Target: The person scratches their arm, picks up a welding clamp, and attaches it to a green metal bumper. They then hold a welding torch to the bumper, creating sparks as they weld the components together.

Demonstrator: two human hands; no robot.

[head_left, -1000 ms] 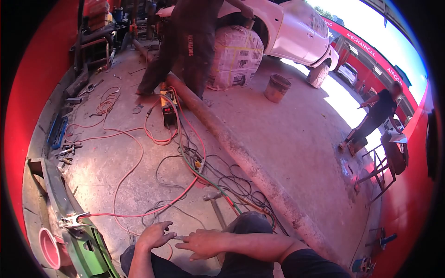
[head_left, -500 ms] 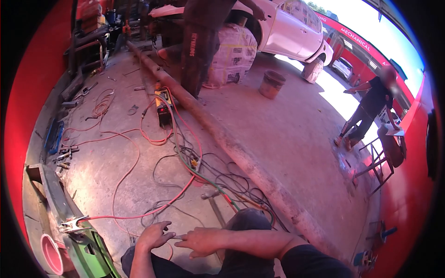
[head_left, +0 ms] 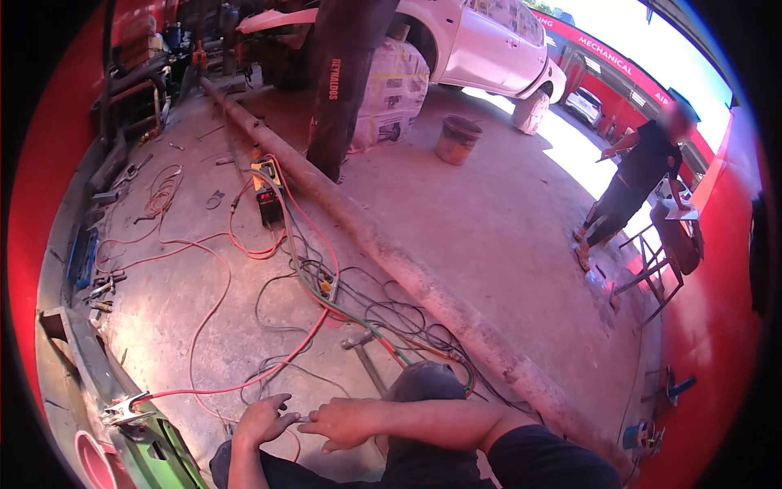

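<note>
In the head view, my left hand (head_left: 262, 421) is raised over my lap, with its thumb and fingers apart. My right hand (head_left: 346, 423) reaches across from the right, its fingertips close to the left thumb. A small, pale, thin thing (head_left: 304, 420) shows at the right fingertips, too small to name. Just beyond my knee, a hammer (head_left: 365, 359) lies on the floor. To the left, a metal clamp (head_left: 127, 410) on a red cable grips a long metal part with a green section (head_left: 167, 456).
A long rusty pipe (head_left: 391, 259) crosses the floor diagonally. Tangled cables surround a yellow-black machine (head_left: 267, 196). A bucket (head_left: 458, 140) stands near a white pickup (head_left: 489, 45). One person (head_left: 346, 81) stands by the pipe, another (head_left: 643, 167) beside a metal stand (head_left: 672, 244).
The view has shifted slightly, so the floor things appear further left. My hands keep nearly the same pose. The person at the right has turned the head.
</note>
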